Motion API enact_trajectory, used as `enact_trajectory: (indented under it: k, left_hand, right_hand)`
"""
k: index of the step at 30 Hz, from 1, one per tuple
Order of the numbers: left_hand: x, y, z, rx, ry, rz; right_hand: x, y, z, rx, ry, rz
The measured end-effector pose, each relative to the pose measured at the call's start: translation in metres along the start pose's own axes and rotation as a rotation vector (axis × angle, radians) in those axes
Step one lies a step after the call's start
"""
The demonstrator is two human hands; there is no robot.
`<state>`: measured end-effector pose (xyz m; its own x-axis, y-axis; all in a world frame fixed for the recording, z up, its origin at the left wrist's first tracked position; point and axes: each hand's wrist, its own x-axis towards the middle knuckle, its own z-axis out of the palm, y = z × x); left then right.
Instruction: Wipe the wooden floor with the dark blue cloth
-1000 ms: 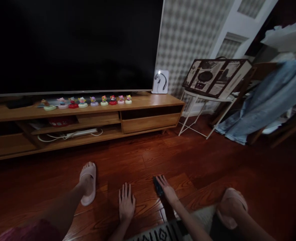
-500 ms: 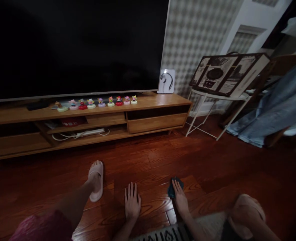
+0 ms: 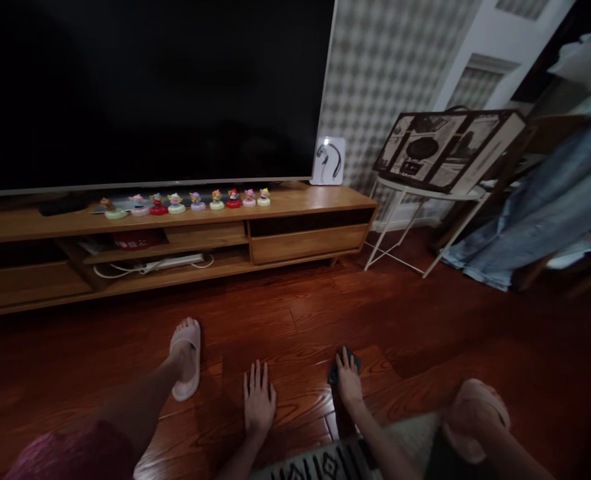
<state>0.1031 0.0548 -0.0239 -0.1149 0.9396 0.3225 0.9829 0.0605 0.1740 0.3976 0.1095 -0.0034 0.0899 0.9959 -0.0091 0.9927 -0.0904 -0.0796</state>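
Note:
My left hand (image 3: 258,400) lies flat on the dark wooden floor (image 3: 300,313), fingers stretched out, holding nothing. My right hand (image 3: 348,383) rests palm down on a small dark cloth (image 3: 333,371) on the floor, its fingers extended over it. My left foot wears a pink slipper (image 3: 187,357) to the left of the hands. My right foot in a matching slipper (image 3: 475,417) is at the lower right.
A long wooden TV cabinet (image 3: 175,233) carries a row of small figurines (image 3: 185,201) under a large black screen (image 3: 145,87). A white side table (image 3: 420,213) holds a framed picture (image 3: 445,147). Jeans (image 3: 530,207) hang at right. A patterned rug (image 3: 335,460) edges the bottom.
My right hand moved from a dark flat object to a small dark cloth and presses it to the floor. My left hand stayed flat. The view shifted slightly.

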Motion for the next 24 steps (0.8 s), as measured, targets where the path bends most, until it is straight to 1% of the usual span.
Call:
enact_trajectory:
  k: [4,8,12,17,24]
  left_hand:
    - [0.000,-0.001,0.002,0.016,0.006,0.006]
    - [0.000,0.000,0.002,0.008,-0.011,-0.009]
    - [0.000,0.000,0.001,0.005,-0.017,-0.011]
    - [0.001,0.000,-0.002,0.013,-0.035,-0.003]
    - [0.002,0.002,-0.011,0.008,-0.060,-0.007]
  right_hand:
    - [-0.007,0.004,0.007,-0.014,0.039,-0.017]
    - [-0.013,0.004,0.015,-0.001,0.106,-0.040]
    - [-0.014,0.002,0.018,0.002,0.095,-0.048]
    - [-0.015,0.002,0.011,0.029,0.086,-0.062]
    - [-0.016,-0.003,-0.011,0.096,0.096,-0.032]
